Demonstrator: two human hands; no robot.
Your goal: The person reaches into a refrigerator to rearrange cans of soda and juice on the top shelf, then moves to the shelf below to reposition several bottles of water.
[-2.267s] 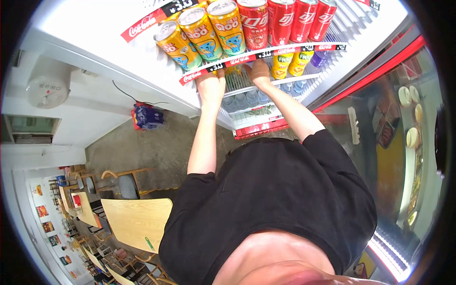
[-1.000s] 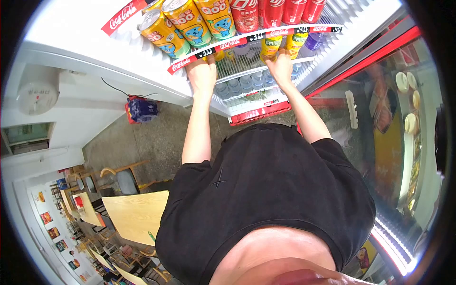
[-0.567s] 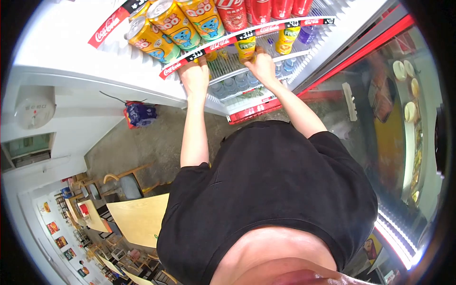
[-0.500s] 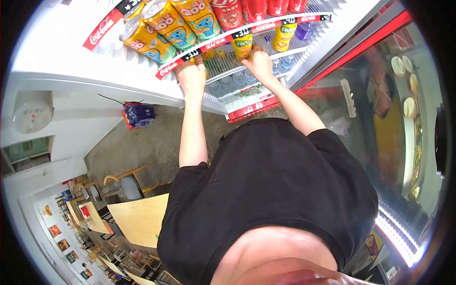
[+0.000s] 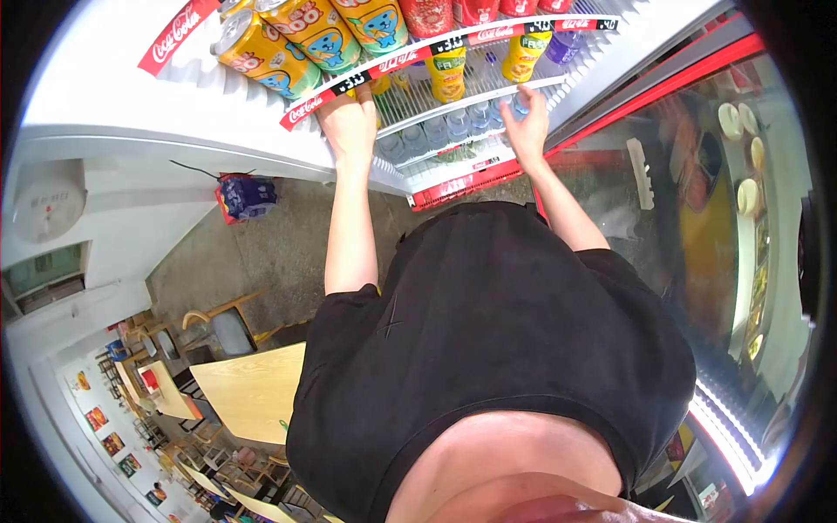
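Open drinks cooler (image 5: pixel 131 96), smooth white plastic walls, and the person leans in with both arms up toward twelve o'clock. The left hand (image 5: pixel 349 122) sits at eleven o'clock, knuckles out, fingers tucked up under the glossy red-and-white price rail (image 5: pixel 410 59). I can't tell from here whether they are closed on anything. The right hand (image 5: pixel 527 126) is at one o'clock with the palm showing and the fingers spread apart, holding nothing. Its fingertips are up against the front bar of the white wire shelf (image 5: pixel 475 100).

Two yellow cans (image 5: pixel 449 74) stand upright on that shelf, slim metal cylinders with green-lettered labels. One is between the hands and the other is straight at twelve o'clock from the right hand. Beside that second one, toward one o'clock, is a single purple can (image 5: pixel 565 48).

On the shelf above, three orange Qoo cans (image 5: pixel 261 57) are in full view, shiny, with a blue cartoon figure on them. Red Coca-Cola cans (image 5: pixel 427 13) follow to their right and are cut off at the top, so no count there. Below the wire shelf runs a row of clear plastic water bottles (image 5: pixel 436 132), at least five caps.

The glass door (image 5: pixel 697 218) stands swung out at three o'clock. On the rough grey floor at nine o'clock lies a blue plastic-wrapped pack (image 5: pixel 248 196). One pale wooden table (image 5: pixel 253 392) sits at seven o'clock.
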